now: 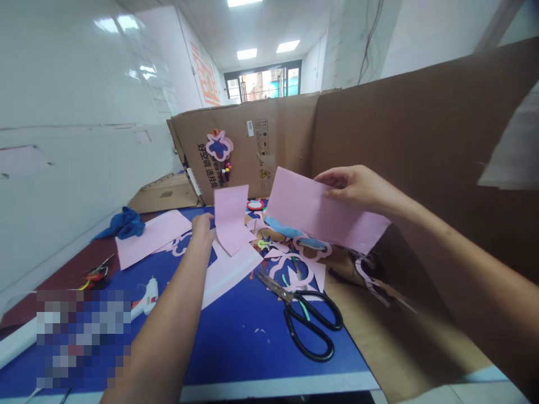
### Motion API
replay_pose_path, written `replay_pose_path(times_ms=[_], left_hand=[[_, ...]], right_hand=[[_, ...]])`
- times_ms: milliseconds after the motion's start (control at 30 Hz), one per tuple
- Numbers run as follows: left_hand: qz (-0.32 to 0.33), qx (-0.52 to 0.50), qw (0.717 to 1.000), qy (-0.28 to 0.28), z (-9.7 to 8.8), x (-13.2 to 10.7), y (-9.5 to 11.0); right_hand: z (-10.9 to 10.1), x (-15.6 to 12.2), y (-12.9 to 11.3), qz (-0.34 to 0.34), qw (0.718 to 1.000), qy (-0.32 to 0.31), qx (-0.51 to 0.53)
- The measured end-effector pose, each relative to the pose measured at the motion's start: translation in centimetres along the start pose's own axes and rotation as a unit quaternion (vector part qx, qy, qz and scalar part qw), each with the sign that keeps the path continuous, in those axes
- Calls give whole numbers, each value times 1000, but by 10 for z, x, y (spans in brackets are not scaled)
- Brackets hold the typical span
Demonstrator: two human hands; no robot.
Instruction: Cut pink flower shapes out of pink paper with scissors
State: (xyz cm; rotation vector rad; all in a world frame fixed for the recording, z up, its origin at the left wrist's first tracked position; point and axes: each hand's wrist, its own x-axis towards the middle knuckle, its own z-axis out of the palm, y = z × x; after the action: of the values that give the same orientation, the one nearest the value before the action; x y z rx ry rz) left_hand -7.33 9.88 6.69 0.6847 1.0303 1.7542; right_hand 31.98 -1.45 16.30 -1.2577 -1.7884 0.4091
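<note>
My right hand [356,188] pinches the top edge of a large pink paper sheet [320,213], held up above the blue table [244,336]. My left hand [203,227] grips a smaller pink paper piece [231,219] that stands upright, its lower end pointed. Under both lie pink paper cut-outs [295,264] with curly outlines. Black-handled scissors [309,320] lie on the table in front of the cut-outs, blades toward the far left.
A white glue gun [145,297] lies at the left, beside another pink sheet [151,235] and a blue cloth [124,223]. Cardboard walls [421,129] stand behind and to the right, one bearing a pink-and-blue flower decoration [219,145]. Small pliers [97,274] rest near the left edge.
</note>
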Motion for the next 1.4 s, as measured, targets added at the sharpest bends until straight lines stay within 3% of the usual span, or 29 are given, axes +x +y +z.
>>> replay_pose_path(times_ms=[100,133,200,267,333,400,433,500,567,667,767,833,900,967,1000,1067,1133,1200,1400], left_hand=[[101,50,993,45,6,-20,16],[170,113,979,-2,13,-31,23],[218,194,938,-188,32,-58,38],[165,221,895,-351,53,-86,52],[106,254,841,-465,72,-108,60],[57,291,780,-550,82,-121,60],[34,294,771,-564,84,-125,58],[5,286,790,-543,83,-127,50],[16,295,819,-492,76,-127,41],[24,306,849,-429,60,-126,30],[-48,233,885,-401,37,-123,18],[-93,177,901,-386,20,-119,9],[-101,127,924,-345,6,-115,-2],[-103,89,938,-317,-5,-111,-12],[-105,71,943,-307,-8,-109,-17],[-119,45,947,-294,-13,-107,-26],[-131,26,950,-282,-15,-107,-34],[-134,14,952,-275,-15,-109,-41],[-153,13,944,-291,-13,-117,-51]], right_hand=[[1,6,-7,-20,995,-98,-25],[2,9,-12,-34,990,-130,-50],[9,17,-24,-78,973,-178,-127],[19,25,-40,-120,946,-229,-194],[31,31,-58,-165,920,-256,-247],[43,35,-75,-200,894,-272,-295],[48,37,-83,-214,883,-273,-316],[56,39,-96,-234,866,-277,-345],[61,41,-106,-245,859,-273,-357],[61,37,-115,-277,876,-224,-326],[56,15,-111,-301,921,-41,-243],[55,-7,-96,-224,951,108,-182],[60,-29,-69,-114,947,268,-135],[74,-44,-34,-54,935,347,-55],[84,-49,-16,-29,938,345,5],[106,-55,14,50,956,247,148],[128,-57,35,143,945,133,264],[144,-60,44,201,923,62,323],[155,-67,40,241,904,26,352]])
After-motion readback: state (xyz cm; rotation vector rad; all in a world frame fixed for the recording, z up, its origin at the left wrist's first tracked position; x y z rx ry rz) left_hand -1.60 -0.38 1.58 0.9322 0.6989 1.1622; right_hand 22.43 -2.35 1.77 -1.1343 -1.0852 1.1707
